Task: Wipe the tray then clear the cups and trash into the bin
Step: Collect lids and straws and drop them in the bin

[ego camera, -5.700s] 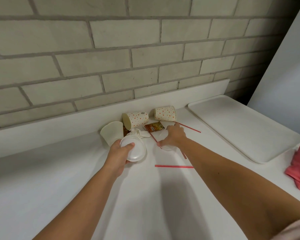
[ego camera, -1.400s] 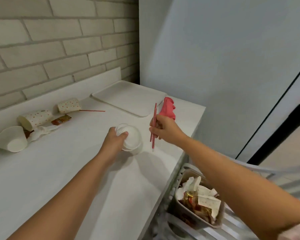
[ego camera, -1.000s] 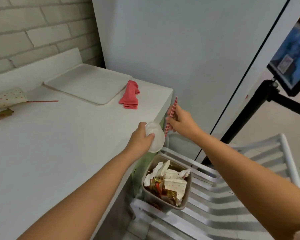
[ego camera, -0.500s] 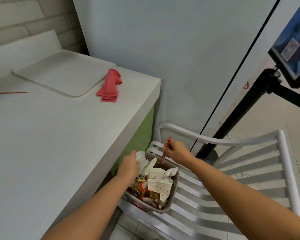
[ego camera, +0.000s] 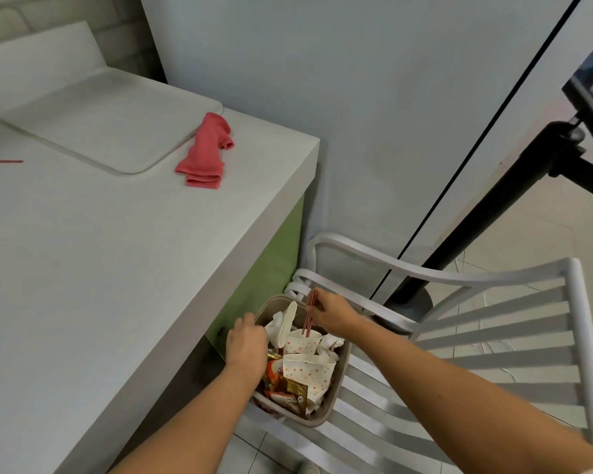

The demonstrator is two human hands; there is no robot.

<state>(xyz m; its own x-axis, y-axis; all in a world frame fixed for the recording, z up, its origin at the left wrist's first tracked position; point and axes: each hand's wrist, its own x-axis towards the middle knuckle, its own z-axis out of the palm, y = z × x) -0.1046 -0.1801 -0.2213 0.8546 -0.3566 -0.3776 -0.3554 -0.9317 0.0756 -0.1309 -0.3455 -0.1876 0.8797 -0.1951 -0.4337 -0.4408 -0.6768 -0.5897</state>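
While the right hand point(ego camera: 334, 314) pinches the red straws point(ego camera: 310, 311) upright over the bin point(ego camera: 341, 378), they should sink among the cups point(ego camera: 307, 369) before release; whether the left hand point(ego camera: 247, 343) grips the white lid point(ego camera: 286, 325) is unclear.

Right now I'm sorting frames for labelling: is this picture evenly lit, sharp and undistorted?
Head view: even light, no glare; shadow beneath the white countertop; thin red straws in the right hand slightly blurred; dark wall seam bowed by the lens.

Single head-worn wide-angle view: looks forward and steeply down, close over bin point(ego camera: 343, 367) on chair point(ego camera: 493, 319); counter point(ego camera: 117, 268) left, wall point(ego camera: 322, 97) ahead.
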